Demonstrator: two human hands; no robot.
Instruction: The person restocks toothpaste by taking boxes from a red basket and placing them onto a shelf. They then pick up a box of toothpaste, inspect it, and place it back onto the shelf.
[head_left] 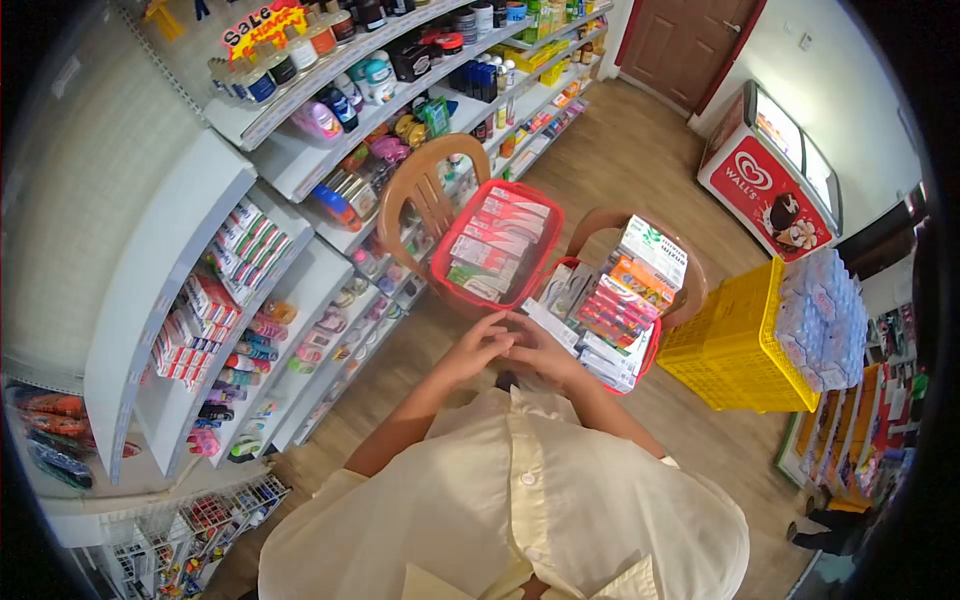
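Between a shelf unit [170,290] on the left and a yellow crate [715,355] on the right, the way ahead is blocked by two brown plastic chairs, one [398,195] under the left basket [557,228], the other [696,285] under the right basket [652,352]. Both baskets are red; flat cartons [497,240] are laid in the left one, while the right one is heaped above its rim with mixed boxes [612,305].

Just short of the baskets, the left hand [474,350] and right hand [540,352] are brought together, forearms angled inward, elbows spread, fingers bent and touching at the tips. Whether the left basket's near rim is touched cannot be told.

Green lettering is carried by a white box [655,252] on the heap, too small to be read with certainty. Clear bottles [820,318] are stacked in the crate, and a person's legs [838,532] are seen at lower right. "Sale" is printed on a sign [264,28] above the bottle-lined shelf. Farther off, "Wall's" is shown on a red freezer [765,190], near a brown door [682,45].
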